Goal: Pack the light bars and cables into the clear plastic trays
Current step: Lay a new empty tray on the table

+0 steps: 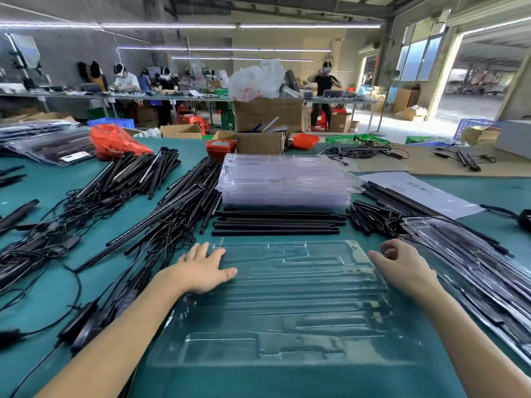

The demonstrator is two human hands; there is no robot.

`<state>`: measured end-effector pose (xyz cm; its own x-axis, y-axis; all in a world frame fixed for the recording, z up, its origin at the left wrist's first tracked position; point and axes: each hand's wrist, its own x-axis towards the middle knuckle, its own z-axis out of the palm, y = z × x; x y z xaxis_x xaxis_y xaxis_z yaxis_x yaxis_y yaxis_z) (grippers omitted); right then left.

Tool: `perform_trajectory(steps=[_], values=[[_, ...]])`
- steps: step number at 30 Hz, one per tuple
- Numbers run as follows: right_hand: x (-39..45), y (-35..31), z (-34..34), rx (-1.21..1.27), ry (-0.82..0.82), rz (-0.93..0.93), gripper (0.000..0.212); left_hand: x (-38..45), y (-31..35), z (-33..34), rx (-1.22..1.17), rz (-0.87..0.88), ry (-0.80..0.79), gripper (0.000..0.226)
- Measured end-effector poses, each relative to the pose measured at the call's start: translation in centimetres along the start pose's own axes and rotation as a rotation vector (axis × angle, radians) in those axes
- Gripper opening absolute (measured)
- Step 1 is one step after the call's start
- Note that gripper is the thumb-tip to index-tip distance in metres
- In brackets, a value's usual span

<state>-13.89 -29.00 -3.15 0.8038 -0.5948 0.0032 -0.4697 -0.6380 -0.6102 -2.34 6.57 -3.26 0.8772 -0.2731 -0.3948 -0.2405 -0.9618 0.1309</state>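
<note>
While left hand (205,268) lies flat on tray (287,297), right hand (402,267) curls loosely — holding nothing

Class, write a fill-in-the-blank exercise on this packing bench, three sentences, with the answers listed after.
1. The clear tray under both hands holds ____ light bars.
2. The left hand lies ____ on the tray's edge.
3. The stack of empty trays stands ____ the row of black bars.

Answers: no; flat; behind
</note>
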Motion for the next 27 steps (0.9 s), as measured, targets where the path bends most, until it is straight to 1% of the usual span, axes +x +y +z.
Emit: perform_trajectory(steps=[4,7,9,11,13,16,19,23,27], values=[[-0.3,-0.8,1.0,-0.119,0.012,-0.097,0.053,0.3,0.7,-0.9,0.014,-0.024,-0.036,0.069],[0.0,-1.9,1.5,-0.192,-0.057,-0.13,0.053,0.9,2.2,-1.8,0.052,0.036,-0.01,0.074],[0.5,-2.5,1.7,-0.23,-0.084,-0.142,0.054,1.7,3.4,-2.1,0.002,0.098,0.055,0.07],[1.0,-2.8,1.9,-0.219,-0.101,-0.157,0.055,2.6,4.3,-1.8,-0.037,0.132,0.174,0.064],[1.6,-2.9,2.2,-0.172,-0.125,-0.166,0.056,3.5,4.6,-0.8,-0.022,0.142,0.296,0.061],[2.8,-2.9,2.8,-0.133,-0.098,-0.185,0.05,4.4,4.5,1.4,-0.028,0.143,0.379,0.059],[4.0,-3.0,3.4,-0.11,-0.063,-0.141,0.049,4.9,4.1,2.4,-0.058,0.133,0.391,0.059],[5.2,-2.5,4.1,-0.151,-0.075,-0.049,0.058,4.9,4.2,2.7,-0.027,0.125,0.405,0.056],[5.9,-1.9,4.3,-0.213,-0.083,-0.034,0.061,4.9,4.2,2.9,-0.008,0.124,0.46,0.056]])
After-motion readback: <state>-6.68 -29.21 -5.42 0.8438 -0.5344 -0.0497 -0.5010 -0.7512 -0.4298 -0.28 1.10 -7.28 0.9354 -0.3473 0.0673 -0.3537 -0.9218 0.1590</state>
